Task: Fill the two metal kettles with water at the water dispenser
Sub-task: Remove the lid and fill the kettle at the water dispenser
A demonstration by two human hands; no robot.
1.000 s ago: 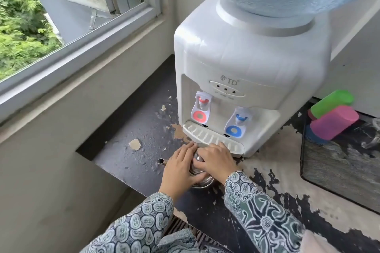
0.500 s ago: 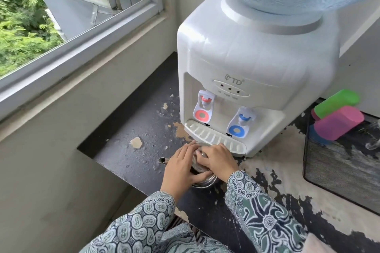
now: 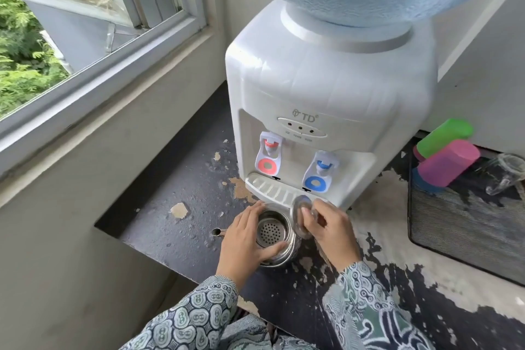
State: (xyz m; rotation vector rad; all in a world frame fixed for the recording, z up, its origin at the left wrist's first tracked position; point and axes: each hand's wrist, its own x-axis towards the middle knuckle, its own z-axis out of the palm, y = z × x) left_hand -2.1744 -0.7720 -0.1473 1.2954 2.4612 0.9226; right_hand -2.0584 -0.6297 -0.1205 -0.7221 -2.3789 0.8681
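A small metal kettle (image 3: 279, 254) stands on the dark counter in front of the white water dispenser (image 3: 321, 99). Its mouth is uncovered and a perforated strainer (image 3: 270, 231) shows inside. Its spout (image 3: 216, 232) points left. My left hand (image 3: 247, 241) wraps around the kettle's left side and rim. My right hand (image 3: 331, 231) holds the round metal lid (image 3: 300, 214), tilted on edge just right of the opening. The red tap (image 3: 268, 155) and blue tap (image 3: 319, 172) sit above the drip tray (image 3: 272, 187). Only one kettle is in view.
The counter (image 3: 176, 236) has peeling black paint and a front edge near my sleeves. A black mesh tray (image 3: 466, 236) at the right holds green and pink cups (image 3: 447, 158) and a glass (image 3: 504, 173). A window (image 3: 85, 23) and wall close the left side.
The lid was on the kettle under both hands; my right hand has lifted it off and tipped it to the right, exposing the strainer. My left hand stays on the kettle.
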